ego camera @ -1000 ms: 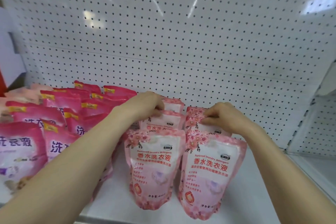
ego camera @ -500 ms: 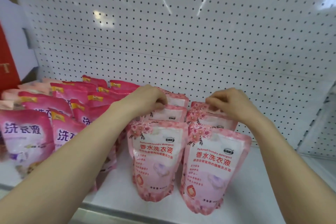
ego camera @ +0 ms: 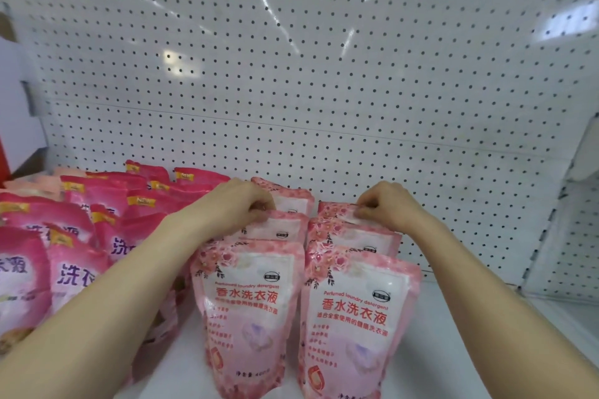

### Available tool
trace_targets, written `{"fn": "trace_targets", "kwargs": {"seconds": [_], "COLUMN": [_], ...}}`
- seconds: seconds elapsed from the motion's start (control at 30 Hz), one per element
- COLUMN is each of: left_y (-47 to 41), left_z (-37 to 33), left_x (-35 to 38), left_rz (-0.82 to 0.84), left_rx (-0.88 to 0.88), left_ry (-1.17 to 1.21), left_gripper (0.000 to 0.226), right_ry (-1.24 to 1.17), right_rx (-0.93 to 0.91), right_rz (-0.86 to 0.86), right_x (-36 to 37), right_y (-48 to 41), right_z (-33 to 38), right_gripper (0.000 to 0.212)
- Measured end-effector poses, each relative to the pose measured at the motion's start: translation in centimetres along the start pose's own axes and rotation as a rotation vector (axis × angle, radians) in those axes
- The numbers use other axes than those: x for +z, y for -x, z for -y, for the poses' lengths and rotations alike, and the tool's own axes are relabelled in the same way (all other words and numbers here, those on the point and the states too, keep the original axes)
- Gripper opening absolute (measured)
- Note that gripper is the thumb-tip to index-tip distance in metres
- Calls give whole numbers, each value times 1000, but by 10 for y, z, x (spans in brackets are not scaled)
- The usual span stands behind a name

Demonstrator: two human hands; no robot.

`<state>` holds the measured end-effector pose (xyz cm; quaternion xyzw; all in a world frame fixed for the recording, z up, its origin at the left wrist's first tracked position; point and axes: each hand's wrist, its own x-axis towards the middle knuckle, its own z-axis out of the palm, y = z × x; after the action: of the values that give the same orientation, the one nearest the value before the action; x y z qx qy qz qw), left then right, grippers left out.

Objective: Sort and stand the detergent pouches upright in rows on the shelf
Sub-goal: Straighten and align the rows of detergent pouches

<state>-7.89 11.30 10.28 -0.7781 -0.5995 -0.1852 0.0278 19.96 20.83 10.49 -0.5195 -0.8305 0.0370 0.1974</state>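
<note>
Both bare forearms reach forward, palms down. The left hand [ego camera: 238,204] curls its fingers over the top edge of a pale pink floral plastic pouch [ego camera: 282,227], pinching it. The right hand [ego camera: 387,206] likewise pinches a neighbouring pink floral pouch [ego camera: 334,209].

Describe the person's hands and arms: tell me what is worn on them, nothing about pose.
The left hand and right hand are bare: no gloves, and no rings show. The left forearm and right forearm are uncovered as far as the picture's edge; no sleeve, watch or bracelet is in view.
</note>
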Motion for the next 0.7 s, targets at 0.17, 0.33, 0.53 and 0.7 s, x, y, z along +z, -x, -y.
{"fn": "trace_targets", "kwargs": {"seconds": [0.17,0.33,0.53,0.7], "left_y": [-18,-71,-120,-127], "left_z": [-3,13,27,32], "left_x": [-20,-28,-4,8], "left_rz": [-22,-10,189,175], "left_rx": [-25,-49,-32,-59], "left_ry": [51,-43,-174,-234], "left_gripper": [16,24,28,6], "right_ry": [-63,-85,-38,-4], "right_rx": [-49,-90,-110,-84], "right_rz": [3,47,154,60], "right_x": [-6,-13,-7,0], "right_y": [-3,-13,-22,-27], "right_z": [0,1,5,3], "right_gripper": [8,10,6,3]}}
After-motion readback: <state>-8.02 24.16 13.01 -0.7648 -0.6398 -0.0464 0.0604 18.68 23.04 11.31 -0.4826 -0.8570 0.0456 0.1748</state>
